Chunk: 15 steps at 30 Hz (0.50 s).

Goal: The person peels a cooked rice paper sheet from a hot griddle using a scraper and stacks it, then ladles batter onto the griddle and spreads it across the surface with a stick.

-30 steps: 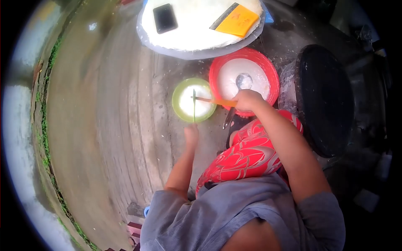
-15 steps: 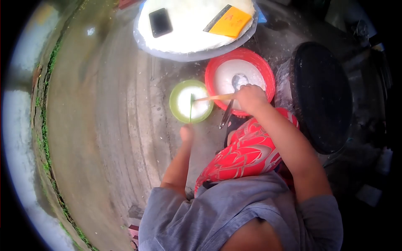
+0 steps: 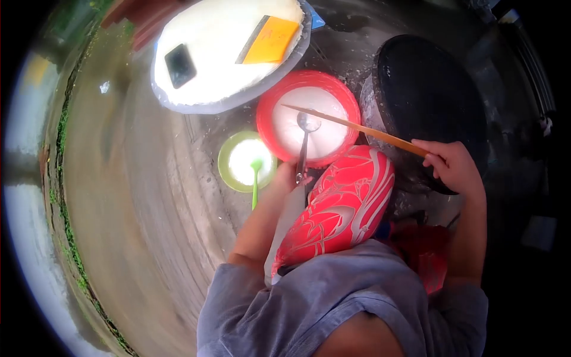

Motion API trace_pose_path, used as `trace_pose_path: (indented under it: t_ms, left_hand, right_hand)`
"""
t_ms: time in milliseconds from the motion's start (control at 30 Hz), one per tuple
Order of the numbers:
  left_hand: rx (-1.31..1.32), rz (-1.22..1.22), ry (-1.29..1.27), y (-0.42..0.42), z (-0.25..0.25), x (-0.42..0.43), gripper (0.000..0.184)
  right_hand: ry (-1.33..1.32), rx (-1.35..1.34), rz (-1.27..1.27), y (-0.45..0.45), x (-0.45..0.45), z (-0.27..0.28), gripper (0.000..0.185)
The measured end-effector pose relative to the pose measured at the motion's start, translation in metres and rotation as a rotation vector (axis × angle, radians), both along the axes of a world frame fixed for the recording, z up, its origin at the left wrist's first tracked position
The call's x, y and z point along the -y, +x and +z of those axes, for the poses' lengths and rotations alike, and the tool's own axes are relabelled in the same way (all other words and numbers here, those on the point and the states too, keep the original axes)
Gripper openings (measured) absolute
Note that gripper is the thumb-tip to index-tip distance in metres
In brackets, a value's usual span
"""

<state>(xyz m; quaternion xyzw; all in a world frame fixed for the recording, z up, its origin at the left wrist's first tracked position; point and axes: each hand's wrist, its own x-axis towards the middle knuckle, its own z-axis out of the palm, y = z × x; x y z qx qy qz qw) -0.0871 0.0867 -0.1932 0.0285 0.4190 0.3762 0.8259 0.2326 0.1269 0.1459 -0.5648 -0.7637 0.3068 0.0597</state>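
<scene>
My right hand [image 3: 449, 162] is closed around one end of a long flat wooden stick [image 3: 369, 131]. The stick's thin tip reaches over a red basin [image 3: 266, 113] of white liquid. At the basin's near rim, my left hand [image 3: 290, 174] is closed at the handle of a metal ladle [image 3: 304, 149], whose bowl rests in the liquid. To the left, a light-green bowl [image 3: 223, 169] contains something bright white. A green spoon [image 3: 256, 172] leans in that bowl with its handle over the near rim.
A large round white-topped surface [image 3: 220, 41] carries a dark phone-like slab [image 3: 180, 66] and a yellow-orange packet [image 3: 272, 40]. On the right stands a big container with a black round top [image 3: 434, 107]. Concrete floor [image 3: 148, 178] spreads left toward a green strip.
The wooden stick has swung from the green bowl to above the red basin as my right hand moved right. My left hand has left the green spoon and moved to the ladle handle.
</scene>
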Motion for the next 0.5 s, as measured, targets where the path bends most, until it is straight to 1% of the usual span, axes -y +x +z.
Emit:
trace_pose_path:
  t_ms: [33, 67, 100, 133, 167, 233, 267, 333, 367, 400, 433, 467, 500]
  left_hand:
    - [0.159, 0.015, 0.017, 0.003, 0.010, -0.015, 0.041]
    - [0.166, 0.111, -0.090, 0.010, 0.019, -0.027, 0.041]
    - [0.154, 0.126, -0.145, 0.017, 0.029, -0.039, 0.039]
    - [0.140, 0.144, -0.199, 0.022, 0.034, -0.049, 0.038]
    - [0.034, 0.094, -0.222, 0.021, 0.020, -0.057, 0.034]
    - [-0.003, 0.030, -0.238, 0.006, -0.025, -0.064, 0.031]
    - [-0.036, -0.019, -0.252, 0.006, -0.036, -0.068, 0.029]
    - [-0.631, -0.043, -0.131, 0.022, 0.015, -0.053, 0.024]
    - [-0.845, -0.221, 0.257, 0.010, -0.011, -0.041, 0.023]
    - [-1.113, -0.314, 0.631, -0.002, -0.035, -0.030, 0.022]
    - [-1.258, -0.359, 0.571, 0.007, 0.009, -0.025, 0.020]
    - [-1.402, -0.404, 0.506, 0.014, 0.035, -0.018, 0.020]
    - [-1.651, -0.528, 0.637, 0.017, 0.040, -0.014, 0.021]
  right_hand:
    - [-0.002, 0.003, -0.019, 0.018, 0.009, 0.000, 0.035]
    - [-0.054, -0.085, -0.144, 0.038, 0.019, -0.001, 0.037]
    - [-0.107, -0.175, -0.267, 0.056, 0.028, -0.003, 0.038]
    - [-0.110, -0.174, -0.282, 0.070, 0.036, -0.007, 0.038]
    - [-0.115, -0.249, -0.327, 0.084, 0.044, -0.016, 0.038]
    - [-0.145, -0.441, -0.398, 0.110, 0.056, -0.036, 0.037]
    - [-0.142, -0.446, -0.407, 0.122, 0.062, -0.046, 0.037]
    - [-0.161, -0.666, -0.495, 0.140, 0.074, -0.069, 0.037]
    - [-0.141, -0.707, -0.496, 0.149, 0.079, -0.077, 0.036]
    - [-0.144, -0.713, -0.507, 0.151, 0.082, -0.084, 0.036]
    - [-0.152, -0.739, -0.572, 0.152, 0.086, -0.090, 0.035]
    - [-0.162, -0.765, -0.637, 0.153, 0.090, -0.096, 0.035]
    - [-0.166, -0.771, -0.645, 0.153, 0.091, -0.102, 0.035]
